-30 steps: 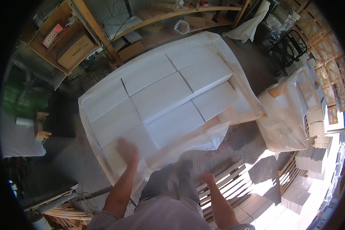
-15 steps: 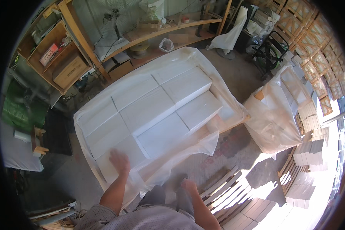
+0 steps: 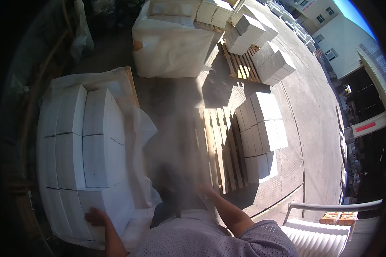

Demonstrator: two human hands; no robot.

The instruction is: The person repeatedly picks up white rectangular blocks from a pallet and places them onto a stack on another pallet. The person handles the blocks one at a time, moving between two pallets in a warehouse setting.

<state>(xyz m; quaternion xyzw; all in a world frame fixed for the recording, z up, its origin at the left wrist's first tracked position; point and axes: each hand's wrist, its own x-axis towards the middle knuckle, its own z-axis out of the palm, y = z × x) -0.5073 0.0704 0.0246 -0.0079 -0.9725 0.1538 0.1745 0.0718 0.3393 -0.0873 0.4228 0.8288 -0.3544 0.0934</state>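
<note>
My left hand [image 3: 98,217] is at the nearest white box [image 3: 91,198] of a stack on the left, its fingers stretched out and nothing held. Whether it touches the box top or hovers just over it I cannot tell. Several white boxes [image 3: 102,160] sit tight together in rows, with clear plastic sheeting [image 3: 143,150] folded down around them. My right hand [image 3: 206,189] hangs low in front of me, beside a wooden pallet. It is dim and smeared, so its fingers cannot be made out, and no held thing shows.
A slatted wooden pallet [image 3: 221,145] lies ahead to the right, with white boxes [image 3: 261,124] stacked along its right side. Farther off are a plastic-wrapped stack [image 3: 171,51] and another pallet [image 3: 240,64] with boxes. A white metal rail [image 3: 330,207] stands at the near right.
My view has swung to the right, so the box stack now lies on the left and the sunlit yard shows. My left hand remains by the stack's near boxes; my right hand still hangs low.
</note>
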